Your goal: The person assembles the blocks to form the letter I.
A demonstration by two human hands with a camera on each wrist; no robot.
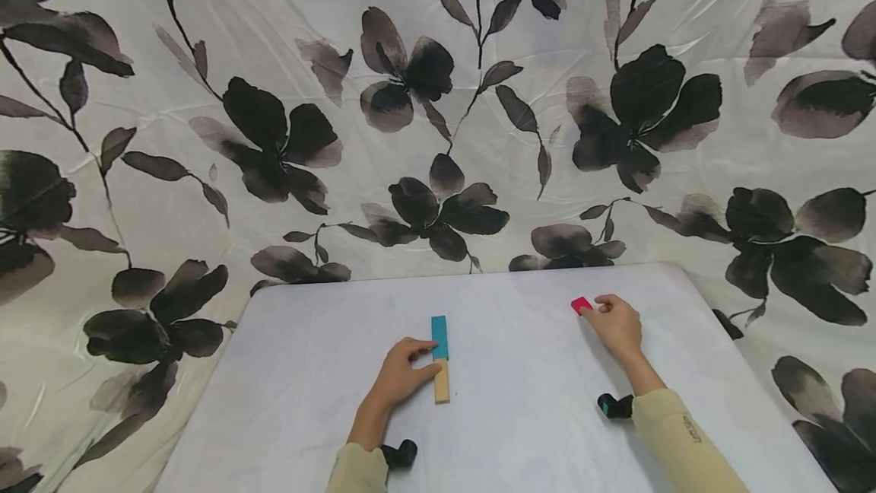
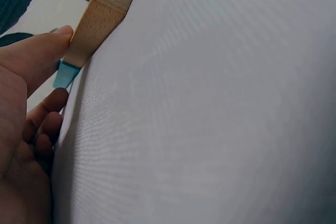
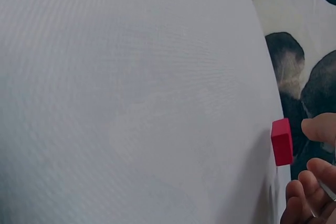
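A blue block [image 1: 439, 329] and a plain wooden block [image 1: 442, 388] lie end to end on the white table. My left hand [image 1: 402, 371] is at their left side, index fingertip at the blue block and thumb at the plain one. In the left wrist view, the thumb [image 2: 44, 51] meets the edge of the wooden block [image 2: 100, 27], which is marked "49"; part of the blue block [image 2: 65, 74] shows beyond it. Farther right, my right hand [image 1: 618, 326] is beside a small red block [image 1: 581, 304]. In the right wrist view, its fingertips stand apart from the red block [image 3: 282, 142].
The white-covered table [image 1: 308, 386] has its far edge just behind the red block. A cloth with dark flowers [image 1: 411, 135] hangs behind. Black wrist cameras [image 1: 400, 453] sit by both beige sleeves [image 1: 687, 440], low over the table.
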